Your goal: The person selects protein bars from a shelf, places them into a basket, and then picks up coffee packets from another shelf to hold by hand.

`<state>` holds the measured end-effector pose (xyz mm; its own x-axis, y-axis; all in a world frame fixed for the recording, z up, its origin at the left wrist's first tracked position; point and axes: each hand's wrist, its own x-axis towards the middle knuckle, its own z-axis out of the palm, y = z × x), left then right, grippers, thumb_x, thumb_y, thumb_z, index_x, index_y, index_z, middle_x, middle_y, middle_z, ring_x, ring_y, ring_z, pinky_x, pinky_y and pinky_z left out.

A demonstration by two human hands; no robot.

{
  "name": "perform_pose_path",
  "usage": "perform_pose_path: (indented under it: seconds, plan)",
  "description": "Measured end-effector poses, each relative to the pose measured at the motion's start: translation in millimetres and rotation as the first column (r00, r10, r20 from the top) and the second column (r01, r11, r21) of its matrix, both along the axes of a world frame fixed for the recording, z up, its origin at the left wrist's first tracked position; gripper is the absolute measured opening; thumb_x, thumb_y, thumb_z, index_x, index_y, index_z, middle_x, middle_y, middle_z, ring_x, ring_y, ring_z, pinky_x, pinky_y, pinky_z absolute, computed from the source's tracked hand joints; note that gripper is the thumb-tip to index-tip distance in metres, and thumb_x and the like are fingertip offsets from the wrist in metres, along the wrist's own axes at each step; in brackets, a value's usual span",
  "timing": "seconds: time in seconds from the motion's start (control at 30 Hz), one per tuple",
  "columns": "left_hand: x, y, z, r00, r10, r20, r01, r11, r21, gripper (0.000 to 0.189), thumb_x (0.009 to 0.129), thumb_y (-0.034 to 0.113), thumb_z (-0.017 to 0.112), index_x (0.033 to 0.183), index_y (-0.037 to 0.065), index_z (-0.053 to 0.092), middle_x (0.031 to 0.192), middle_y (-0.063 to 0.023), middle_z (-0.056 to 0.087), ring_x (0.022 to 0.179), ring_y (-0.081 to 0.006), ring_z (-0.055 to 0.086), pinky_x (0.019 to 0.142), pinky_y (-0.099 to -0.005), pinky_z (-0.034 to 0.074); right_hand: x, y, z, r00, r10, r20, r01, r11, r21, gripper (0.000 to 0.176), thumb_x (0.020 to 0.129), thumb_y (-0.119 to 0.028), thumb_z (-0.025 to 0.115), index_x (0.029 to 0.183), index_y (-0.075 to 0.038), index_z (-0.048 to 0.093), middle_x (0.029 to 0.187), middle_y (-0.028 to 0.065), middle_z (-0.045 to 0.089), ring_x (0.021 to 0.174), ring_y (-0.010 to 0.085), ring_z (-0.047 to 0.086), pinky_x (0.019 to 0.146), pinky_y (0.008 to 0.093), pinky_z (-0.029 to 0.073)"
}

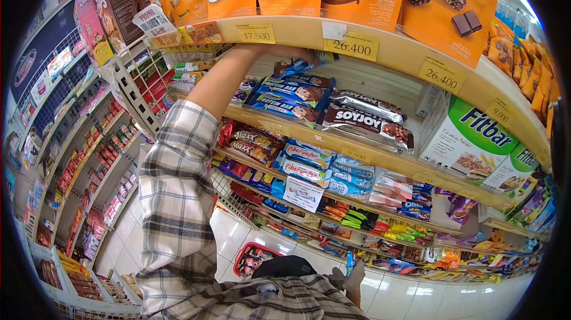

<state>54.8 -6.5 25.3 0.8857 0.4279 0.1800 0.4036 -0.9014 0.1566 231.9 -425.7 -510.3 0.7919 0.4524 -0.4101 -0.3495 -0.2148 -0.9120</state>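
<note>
Under a shelf (397,57), the left hand (295,52) reaches, grip unclear; the right hand (355,279) holds a blue packet (350,260).

The middle shelf (297,131) carries blue protein bars (290,95), Soyjoy bars (369,128) and Fitbar boxes (467,141)

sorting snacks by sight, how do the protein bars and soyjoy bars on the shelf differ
The protein bars have mainly blue wrappers; the SOYJOY bars show dark brown and silver. The protein bars lie left of the SOYJOY bars. Both are stacked on the same shelf.
</note>
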Motion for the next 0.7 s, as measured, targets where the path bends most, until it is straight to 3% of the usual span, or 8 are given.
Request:
perform_pose_path:
  seconds: [0.03, 0.17, 0.23, 0.33, 0.43, 0.53, 0.63, 0.7]
  plan:
    - [-8, 2, 0, 0.998, -0.018, 0.062, 0.015, 0.999, 0.037, 0.053, 0.08, 0.036, 0.071, 0.121, 0.006, 0.059, 0.112, -0.0119, 0.065, 0.101, -0.0234, 0.061, 0.089, -0.0343, 0.048, -5, 7, 27, 0.787, -0.195, -0.586, 0.168, 0.981, -0.101, 0.047, 0.086, -0.038, 0.063, 0.112, -0.001, 0.049, 0.091, 0.0095, 0.05, 0.078, 0.0238, 0.047, 0.064, 0.0372, 0.049]
    - [-20, 42, -21, 0.983, 0.0, 0.186, -0.052, 0.96, 0.276, 0.051, 0.081, 0.034, 0.07, 0.121, 0.005, 0.059, 0.112, -0.0117, 0.065, 0.1, -0.0237, 0.062, 0.09, -0.0341, 0.048, 3, -11, -34, 0.961, 0.26, 0.1, -0.236, 0.951, -0.201, 0.044, 0.087, -0.035, 0.063, 0.109, 0.0, 0.049, 0.091, 0.0079, 0.05, 0.076, 0.0249, 0.048, 0.065, 0.0369, 0.049]
    - [-21, 64, -34, 0.973, 0.016, 0.231, -0.102, 0.926, 0.364, 0.05, 0.082, 0.034, 0.07, 0.121, 0.005, 0.059, 0.111, -0.0116, 0.065, 0.1, -0.0239, 0.062, 0.09, -0.034, 0.048, 4, -18, -48, 0.686, 0.467, 0.558, -0.285, 0.878, -0.385, 0.037, 0.091, -0.033, 0.058, 0.107, 0.0, 0.05, 0.091, 0.0087, 0.051, 0.076, 0.0251, 0.048, 0.066, 0.0385, 0.049]
    - [-29, 69, -45, 0.89, 0.118, 0.439, -0.22, 0.957, 0.188, 0.048, 0.083, 0.032, 0.069, 0.122, 0.004, 0.058, 0.111, -0.0114, 0.065, 0.099, -0.0241, 0.062, 0.09, -0.0339, 0.048, 7, -28, -50, 0.254, 0.506, 0.824, -0.27, 0.856, -0.442, 0.04, 0.09, -0.035, 0.059, 0.106, 0.0, 0.048, 0.088, 0.0122, 0.053, 0.074, 0.0255, 0.048, 0.066, 0.0414, 0.048]
    - [-40, 49, -50, 0.641, 0.392, 0.66, -0.225, 0.918, -0.327, 0.034, 0.09, 0.024, 0.063, 0.118, 0.005, 0.059, 0.113, -0.0108, 0.062, 0.099, -0.0211, 0.062, 0.083, -0.0328, 0.051, 6, -29, -109, 0.742, 0.348, 0.572, -0.311, 0.936, -0.166, 0.049, 0.081, -0.031, 0.069, 0.112, -0.002, 0.045, 0.087, 0.0153, 0.056, 0.072, 0.029, 0.049, 0.069, 0.0427, 0.046]
    - [-58, 63, -44, 0.556, 0.587, 0.589, -0.106, 0.752, -0.65, 0.026, 0.092, 0.017, 0.06, 0.115, 0.007, 0.057, 0.115, -0.0088, 0.06, 0.103, -0.0184, 0.061, 0.078, -0.0309, 0.055, 20, -23, -127, 0.85, 0.495, 0.179, -0.394, 0.824, -0.407, 0.06, 0.075, -0.036, 0.075, 0.115, -0.005, 0.042, 0.084, 0.0139, 0.056, 0.07, 0.0328, 0.05, 0.068, 0.0446, 0.047]
    - [-57, 62, -47, 0.487, 0.606, 0.629, 0.153, 0.65, -0.744, 0.028, 0.09, 0.013, 0.063, 0.116, 0.007, 0.054, 0.117, -0.0106, 0.058, 0.103, -0.018, 0.06, 0.082, -0.0295, 0.057, 14, -24, -102, 0.728, 0.518, 0.449, -0.361, 0.846, -0.392, 0.049, 0.08, -0.04, 0.067, 0.11, -0.007, 0.046, 0.084, 0.0137, 0.056, 0.07, 0.0301, 0.05, 0.066, 0.0444, 0.047]
    - [-47, 33, -46, 0.505, 0.616, 0.604, 0.119, 0.644, -0.756, 0.035, 0.089, 0.015, 0.064, 0.121, 0.007, 0.051, 0.118, -0.0113, 0.057, 0.104, -0.0187, 0.06, 0.087, -0.0295, 0.057, 15, -18, -101, 0.89, 0.384, 0.244, -0.318, 0.908, -0.272, 0.044, 0.082, -0.04, 0.063, 0.105, -0.006, 0.048, 0.082, 0.0124, 0.056, 0.07, 0.0281, 0.05, 0.066, 0.0437, 0.047]
